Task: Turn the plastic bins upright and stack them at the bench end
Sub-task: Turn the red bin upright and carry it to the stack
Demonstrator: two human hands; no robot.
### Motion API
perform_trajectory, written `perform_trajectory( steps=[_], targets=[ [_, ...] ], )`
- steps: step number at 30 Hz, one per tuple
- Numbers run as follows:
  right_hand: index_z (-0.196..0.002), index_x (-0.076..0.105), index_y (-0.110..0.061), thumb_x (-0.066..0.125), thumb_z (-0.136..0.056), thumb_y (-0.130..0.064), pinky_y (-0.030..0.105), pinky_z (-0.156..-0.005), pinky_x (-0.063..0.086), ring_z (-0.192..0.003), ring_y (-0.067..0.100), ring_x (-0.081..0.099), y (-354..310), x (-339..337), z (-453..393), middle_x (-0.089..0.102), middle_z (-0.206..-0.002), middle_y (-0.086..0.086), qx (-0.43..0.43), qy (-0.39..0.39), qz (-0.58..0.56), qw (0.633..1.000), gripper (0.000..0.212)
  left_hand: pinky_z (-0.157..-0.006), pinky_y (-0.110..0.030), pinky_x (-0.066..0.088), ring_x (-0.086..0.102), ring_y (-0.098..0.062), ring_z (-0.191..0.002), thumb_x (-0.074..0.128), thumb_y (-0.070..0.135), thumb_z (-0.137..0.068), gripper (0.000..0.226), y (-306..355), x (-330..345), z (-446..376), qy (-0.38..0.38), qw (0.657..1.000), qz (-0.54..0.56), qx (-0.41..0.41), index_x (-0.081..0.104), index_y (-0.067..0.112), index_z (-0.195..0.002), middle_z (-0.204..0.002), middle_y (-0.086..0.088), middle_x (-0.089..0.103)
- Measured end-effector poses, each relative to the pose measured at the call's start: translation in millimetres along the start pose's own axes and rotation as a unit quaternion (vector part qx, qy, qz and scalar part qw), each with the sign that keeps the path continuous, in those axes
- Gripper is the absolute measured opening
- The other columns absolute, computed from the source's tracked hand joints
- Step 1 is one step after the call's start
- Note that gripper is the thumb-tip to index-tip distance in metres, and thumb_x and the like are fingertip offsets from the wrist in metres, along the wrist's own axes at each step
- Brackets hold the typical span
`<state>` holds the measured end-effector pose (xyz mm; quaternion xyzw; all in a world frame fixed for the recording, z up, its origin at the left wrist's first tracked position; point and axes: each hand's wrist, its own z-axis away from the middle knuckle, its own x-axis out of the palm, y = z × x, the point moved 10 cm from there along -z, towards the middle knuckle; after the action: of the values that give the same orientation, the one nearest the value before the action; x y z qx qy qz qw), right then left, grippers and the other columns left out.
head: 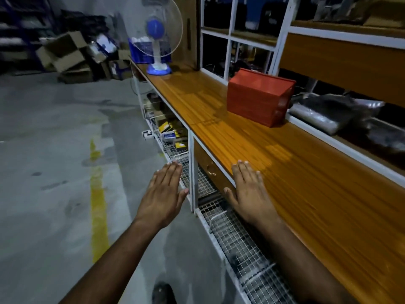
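Observation:
A red plastic bin (258, 96) lies overturned on the wooden bench (295, 172), its flat bottom facing up, close to the white shelf frame at the bench's back edge. It looks like several nested bins, though the blur makes that hard to tell. My left hand (163, 194) hovers flat, fingers straight, in front of the bench over the floor and wire shelf. Over the bench's front edge my right hand (248, 191) is held flat with its fingers together and straight. Both hands hold nothing and are well short of the bin.
A blue and white table fan (158, 40) stands at the far end of the bench. Plastic-wrapped dark bundles (328, 113) fill the shelf behind the bin. Wire mesh racks (241, 244) run under the bench. Cardboard boxes (65, 55) are piled on the floor beyond.

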<state>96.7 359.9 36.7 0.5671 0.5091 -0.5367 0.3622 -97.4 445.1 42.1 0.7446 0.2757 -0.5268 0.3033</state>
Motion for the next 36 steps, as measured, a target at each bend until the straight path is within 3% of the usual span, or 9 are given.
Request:
perform_trajectory(
  steps=[3, 9, 13, 17, 22, 27, 31, 33, 36],
  targets=[
    [-0.157, 0.000, -0.016, 0.017, -0.096, -0.061, 0.047, -0.123, 0.004, -0.152, 0.022, -0.006, -0.8, 11.0, -61.6, -0.001, -0.165, 0.007, 0.024, 0.013, 0.008, 1.000, 0.078, -0.121, -0.037, 0.007, 0.007, -0.018, -0.151, 0.009, 0.060, -0.091, 0.078, -35.4, 16.9, -64.6, -0.008, 1.000, 0.007, 0.028, 0.010, 0.018, -0.156, -0.165, -0.002, 0.009],
    [-0.157, 0.004, -0.016, 0.026, -0.100, -0.055, 0.043, -0.123, 0.005, -0.152, 0.021, -0.003, 18.0, 4.5, -159.1, 0.003, -0.166, 0.007, 0.099, 0.048, 0.011, 0.994, 0.073, -0.119, -0.033, 0.001, 0.007, -0.018, -0.151, 0.015, 0.059, -0.095, 0.074, -68.0, 27.6, -192.0, -0.009, 0.993, 0.010, 0.113, 0.011, 0.018, -0.156, -0.165, -0.002, 0.010],
    [-0.157, 0.004, -0.016, 0.029, -0.100, -0.054, 0.040, -0.121, 0.004, -0.152, 0.020, -0.003, 44.7, 5.2, -198.8, 0.003, -0.166, 0.006, 0.153, 0.061, 0.020, 0.986, 0.072, -0.121, -0.036, 0.003, -0.001, -0.016, -0.151, 0.008, 0.061, -0.092, 0.078, -68.5, 47.0, -262.6, -0.030, 0.986, 0.039, 0.158, 0.007, 0.018, -0.156, -0.165, -0.001, 0.003],
    [-0.157, 0.005, -0.017, 0.031, -0.099, -0.054, 0.041, -0.122, 0.006, -0.152, 0.020, -0.002, 76.7, 15.7, -239.9, 0.004, -0.166, 0.006, 0.208, 0.074, 0.021, 0.975, 0.073, -0.122, -0.041, 0.010, 0.003, -0.018, -0.151, 0.018, 0.056, -0.097, 0.072, -57.7, 73.3, -327.5, -0.043, 0.974, 0.048, 0.217, 0.009, 0.016, -0.156, -0.165, -0.003, 0.006],
    [-0.157, 0.002, -0.019, 0.032, -0.098, -0.056, 0.040, -0.120, 0.003, -0.152, 0.020, -0.002, 122.1, 29.8, -296.5, 0.002, -0.166, 0.005, 0.277, 0.084, 0.026, 0.957, 0.075, -0.120, -0.035, 0.002, -0.004, -0.017, -0.151, 0.026, 0.052, -0.100, 0.069, -42.0, 100.3, -416.6, -0.057, 0.967, 0.064, 0.241, 0.001, 0.021, -0.156, -0.165, 0.001, -0.003],
    [-0.157, 0.004, -0.021, 0.035, -0.098, -0.054, 0.044, -0.123, 0.011, -0.152, 0.023, 0.003, 168.2, 12.3, -341.1, 0.006, -0.165, 0.006, 0.340, 0.112, 0.019, 0.933, 0.074, -0.120, -0.038, 0.005, 0.002, -0.020, -0.151, 0.008, 0.063, -0.089, 0.078, -27.2, 109.1, -498.5, -0.059, 0.957, 0.050, 0.280, 0.007, 0.020, -0.155, -0.165, -0.004, 0.004],
    [-0.155, 0.010, -0.022, 0.038, -0.097, -0.053, 0.048, -0.118, 0.026, -0.149, 0.026, 0.016, 200.0, -4.1, -362.0, 0.016, -0.163, 0.008, 0.379, 0.129, 0.024, 0.916, 0.072, -0.118, -0.044, 0.020, 0.014, -0.026, -0.149, 0.026, 0.055, -0.096, 0.068, -18.9, 102.0, -556.2, -0.029, 0.951, 0.078, 0.296, 0.017, 0.019, -0.154, -0.162, -0.008, 0.018],
    [-0.154, 0.016, -0.022, 0.041, -0.095, -0.050, 0.047, -0.113, 0.035, -0.144, 0.026, 0.026, 215.7, -12.0, -375.9, 0.027, -0.157, 0.010, 0.402, 0.135, 0.031, 0.905, 0.070, -0.115, -0.045, 0.026, 0.021, -0.027, -0.146, 0.024, 0.056, -0.094, 0.070, -9.7, 101.1, -580.9, -0.010, 0.945, 0.065, 0.319, 0.024, 0.017, -0.152, -0.158, -0.009, 0.028],
    [-0.149, 0.023, -0.022, 0.046, -0.094, -0.047, 0.044, -0.104, 0.042, -0.132, 0.025, 0.038, 228.9, -22.1, -396.0, 0.035, -0.147, 0.009, 0.432, 0.151, 0.057, 0.887, 0.065, -0.116, -0.045, 0.025, 0.022, -0.028, -0.145, 0.028, 0.056, -0.095, 0.068, 0.7, 113.7, -621.2, -0.029, 0.940, 0.069, 0.332, 0.025, 0.019, -0.151, -0.158, -0.008, 0.030]
  ],
)
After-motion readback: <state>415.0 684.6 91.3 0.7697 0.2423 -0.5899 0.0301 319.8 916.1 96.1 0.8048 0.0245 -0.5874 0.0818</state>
